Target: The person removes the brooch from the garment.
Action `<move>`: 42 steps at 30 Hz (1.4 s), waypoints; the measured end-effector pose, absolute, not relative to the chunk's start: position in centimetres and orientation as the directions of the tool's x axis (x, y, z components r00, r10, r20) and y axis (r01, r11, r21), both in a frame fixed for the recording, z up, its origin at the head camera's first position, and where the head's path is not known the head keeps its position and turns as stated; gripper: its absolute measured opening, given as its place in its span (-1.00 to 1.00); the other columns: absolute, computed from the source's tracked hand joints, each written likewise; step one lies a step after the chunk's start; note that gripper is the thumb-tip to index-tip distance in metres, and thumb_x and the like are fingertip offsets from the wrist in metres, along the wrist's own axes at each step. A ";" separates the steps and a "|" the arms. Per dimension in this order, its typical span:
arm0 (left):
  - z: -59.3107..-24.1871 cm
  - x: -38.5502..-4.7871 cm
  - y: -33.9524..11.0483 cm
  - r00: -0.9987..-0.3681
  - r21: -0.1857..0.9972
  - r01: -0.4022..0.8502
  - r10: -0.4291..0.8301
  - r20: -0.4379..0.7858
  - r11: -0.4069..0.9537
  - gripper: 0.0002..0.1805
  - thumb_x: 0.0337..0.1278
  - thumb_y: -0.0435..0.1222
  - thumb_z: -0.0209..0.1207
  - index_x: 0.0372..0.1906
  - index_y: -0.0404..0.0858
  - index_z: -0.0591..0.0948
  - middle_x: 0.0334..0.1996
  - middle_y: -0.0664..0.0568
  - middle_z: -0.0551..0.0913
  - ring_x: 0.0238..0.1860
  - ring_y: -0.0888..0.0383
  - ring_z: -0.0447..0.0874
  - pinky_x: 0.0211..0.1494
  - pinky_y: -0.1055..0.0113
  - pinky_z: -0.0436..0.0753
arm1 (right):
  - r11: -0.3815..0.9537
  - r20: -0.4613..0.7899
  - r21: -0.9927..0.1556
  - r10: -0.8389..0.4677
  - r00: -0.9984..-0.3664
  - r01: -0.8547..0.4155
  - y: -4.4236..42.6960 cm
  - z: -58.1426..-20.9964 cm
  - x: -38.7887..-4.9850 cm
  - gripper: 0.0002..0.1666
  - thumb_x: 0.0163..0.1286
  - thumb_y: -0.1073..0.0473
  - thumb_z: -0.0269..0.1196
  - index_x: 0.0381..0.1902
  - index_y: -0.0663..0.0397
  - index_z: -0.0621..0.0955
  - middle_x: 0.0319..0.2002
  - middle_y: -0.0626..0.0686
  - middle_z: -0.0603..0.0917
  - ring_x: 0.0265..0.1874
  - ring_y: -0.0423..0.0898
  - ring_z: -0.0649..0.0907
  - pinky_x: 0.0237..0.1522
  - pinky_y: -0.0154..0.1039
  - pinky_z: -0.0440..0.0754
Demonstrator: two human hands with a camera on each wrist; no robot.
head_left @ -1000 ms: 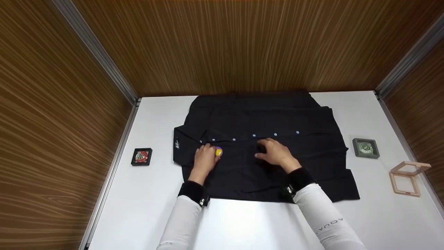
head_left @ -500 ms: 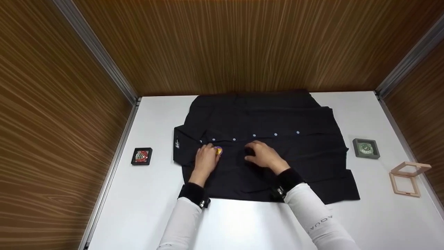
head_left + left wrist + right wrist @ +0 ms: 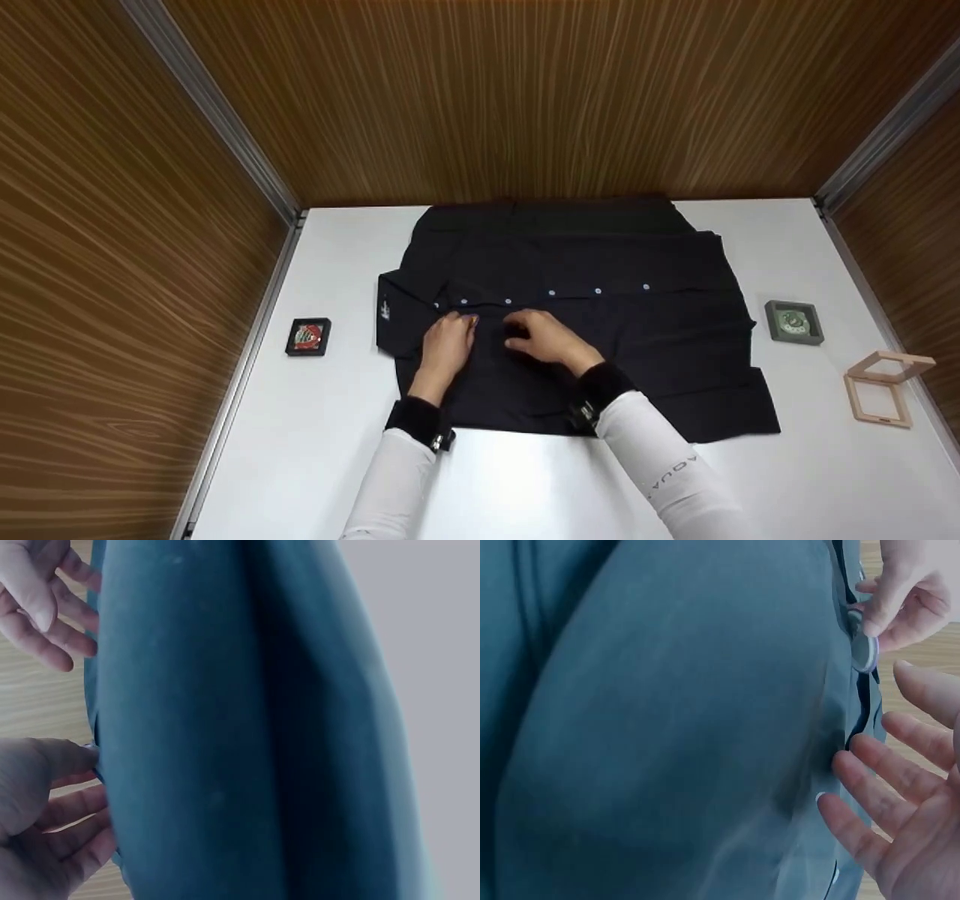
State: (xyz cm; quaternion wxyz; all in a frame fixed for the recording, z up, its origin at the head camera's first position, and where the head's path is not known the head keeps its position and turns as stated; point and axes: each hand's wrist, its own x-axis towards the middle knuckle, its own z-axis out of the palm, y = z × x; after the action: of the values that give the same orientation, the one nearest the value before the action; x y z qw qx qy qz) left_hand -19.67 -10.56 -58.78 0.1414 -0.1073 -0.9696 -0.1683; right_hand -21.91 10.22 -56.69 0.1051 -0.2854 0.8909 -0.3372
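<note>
Gray capital letters (image 3: 672, 471) spelling "AQUA" run slantwise along the white sleeve (image 3: 656, 442) on the person's right arm, at the lower right of the frame. A white mark (image 3: 385, 310) on the dark shirt (image 3: 555, 367), left of center, and a red-and-white emblem (image 3: 307, 337) in a black display case (image 3: 290, 336), farther left, are too small to read.

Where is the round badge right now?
In the head view, the round badge is pinched by the left hand over the black shirt, just below the buttons and left of the right hand; the right wrist view shows it at upper right.
</note>
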 end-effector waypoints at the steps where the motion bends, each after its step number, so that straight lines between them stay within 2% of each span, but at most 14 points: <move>1: -58.7 -19.7 -10.6 -0.938 0.312 0.252 0.152 0.312 0.916 -0.85 0.27 -0.26 0.24 -0.21 -0.24 0.76 -0.40 -0.09 0.66 -0.34 -0.12 0.69 -0.30 0.01 0.65 | 0.607 0.006 -0.664 -0.578 -0.816 -0.435 10.1 -56.7 -21.9 -0.52 0.31 0.20 0.35 0.13 0.32 0.58 0.03 0.21 0.65 -0.01 0.08 0.63 0.10 -0.03 0.55; 6: -58.4 -19.8 -10.6 -0.945 0.392 0.243 0.126 0.301 0.887 -0.85 0.30 -0.30 0.21 -0.20 -0.26 0.74 -0.32 -0.11 0.71 -0.31 -0.15 0.71 -0.25 -0.02 0.65 | 0.589 0.007 -0.697 -0.564 -0.825 -0.409 9.3 -57.0 -22.1 -0.53 0.33 0.22 0.32 0.15 0.32 0.57 0.04 0.20 0.65 -0.02 0.08 0.64 0.08 -0.05 0.57; 9: -58.3 -19.9 -10.6 -0.950 0.415 0.241 0.126 0.284 0.877 -0.84 0.26 -0.35 0.22 -0.13 -0.27 0.72 -0.25 -0.14 0.71 -0.28 -0.17 0.71 -0.21 -0.02 0.64 | 0.579 0.007 -0.713 -0.559 -0.829 -0.396 9.0 -57.2 -22.2 -0.56 0.34 0.24 0.30 0.14 0.32 0.57 0.03 0.19 0.66 -0.04 0.07 0.65 0.06 -0.05 0.59; 13: -58.1 -20.1 -10.7 -0.960 0.406 0.233 0.142 0.242 0.884 -0.68 0.20 -0.40 0.23 0.07 -0.24 0.66 -0.20 -0.18 0.68 -0.29 -0.19 0.70 -0.20 -0.03 0.65 | 0.578 -0.003 -0.718 -0.561 -0.828 -0.389 8.7 -57.3 -22.3 -0.56 0.35 0.25 0.30 0.14 0.31 0.57 0.03 0.18 0.66 -0.04 0.05 0.65 0.06 -0.06 0.58; 16: -58.1 -20.3 -10.8 -0.966 0.389 0.224 0.152 0.208 0.894 -0.62 0.17 -0.41 0.24 0.12 -0.21 0.65 -0.17 -0.18 0.67 -0.29 -0.19 0.69 -0.18 -0.02 0.65 | 0.580 -0.007 -0.712 -0.569 -0.822 -0.396 8.6 -57.4 -22.3 -0.57 0.34 0.26 0.30 0.15 0.30 0.57 0.04 0.18 0.66 -0.02 0.05 0.64 0.08 -0.06 0.57; 20: -58.0 -20.6 -10.8 -0.971 0.390 0.203 0.133 0.198 0.898 -0.72 0.20 -0.38 0.22 0.01 -0.23 0.69 -0.17 -0.16 0.68 -0.28 -0.17 0.69 -0.18 0.00 0.65 | 0.588 -0.016 -0.703 -0.575 -0.818 -0.400 8.6 -57.5 -22.3 -0.58 0.35 0.25 0.30 0.14 0.27 0.59 0.04 0.16 0.66 -0.02 0.03 0.64 0.08 -0.06 0.57; 24: -57.8 -20.9 -10.6 -0.971 0.381 0.164 0.080 0.227 0.910 -0.85 0.24 -0.31 0.24 -0.14 -0.21 0.72 -0.24 -0.13 0.72 -0.32 -0.17 0.70 -0.27 -0.02 0.65 | 0.594 -0.019 -0.698 -0.573 -0.820 -0.399 8.6 -57.7 -22.4 -0.59 0.34 0.24 0.30 0.12 0.27 0.60 0.01 0.16 0.67 -0.03 0.03 0.64 0.08 -0.06 0.57; 30: -57.2 -21.3 -10.3 -0.973 0.402 0.102 0.008 0.229 0.910 -0.95 0.12 -0.34 0.27 -0.40 -0.23 0.64 -0.42 -0.11 0.69 -0.40 -0.16 0.68 -0.36 -0.03 0.63 | 0.604 -0.016 -0.688 -0.568 -0.823 -0.404 8.7 -58.1 -22.4 -0.60 0.33 0.22 0.31 0.10 0.26 0.62 0.02 0.15 0.67 0.03 0.02 0.62 0.14 -0.07 0.53; 34: -56.9 -21.2 -10.2 -0.989 0.474 0.006 -0.064 0.130 0.881 -0.95 0.04 -0.35 0.26 -0.44 -0.23 0.61 -0.44 -0.09 0.68 -0.38 -0.13 0.68 -0.29 0.00 0.63 | 0.610 -0.022 -0.685 -0.565 -0.825 -0.399 8.6 -58.1 -22.3 -0.60 0.34 0.22 0.31 0.10 0.25 0.62 0.02 0.15 0.67 0.05 0.02 0.61 0.15 -0.07 0.52; 38: -56.6 -21.2 -10.5 -0.990 0.543 -0.086 -0.133 0.048 0.835 -0.93 0.03 -0.33 0.29 -0.43 -0.27 0.67 -0.39 -0.11 0.71 -0.32 -0.14 0.69 -0.19 0.01 0.63 | 0.612 -0.028 -0.684 -0.566 -0.824 -0.397 8.3 -57.8 -22.2 -0.60 0.34 0.22 0.31 0.11 0.25 0.62 0.04 0.15 0.66 0.08 0.03 0.60 0.18 -0.07 0.50; 42: -56.6 -21.4 -10.8 -0.986 0.639 -0.109 -0.165 0.028 0.761 -0.88 0.06 -0.36 0.30 -0.30 -0.34 0.71 -0.36 -0.10 0.73 -0.29 -0.10 0.71 -0.14 0.04 0.65 | 0.618 -0.044 -0.678 -0.574 -0.818 -0.398 8.0 -57.7 -22.0 -0.57 0.34 0.22 0.30 0.14 0.26 0.60 0.08 0.16 0.65 0.12 0.04 0.58 0.22 -0.07 0.47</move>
State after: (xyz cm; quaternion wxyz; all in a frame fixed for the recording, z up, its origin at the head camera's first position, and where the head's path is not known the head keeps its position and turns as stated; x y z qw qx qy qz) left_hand -21.36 -10.75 -56.64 0.0413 0.0732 -0.9375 -0.3376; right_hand -22.00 7.99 -57.68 0.1292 -0.2729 0.8901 -0.3414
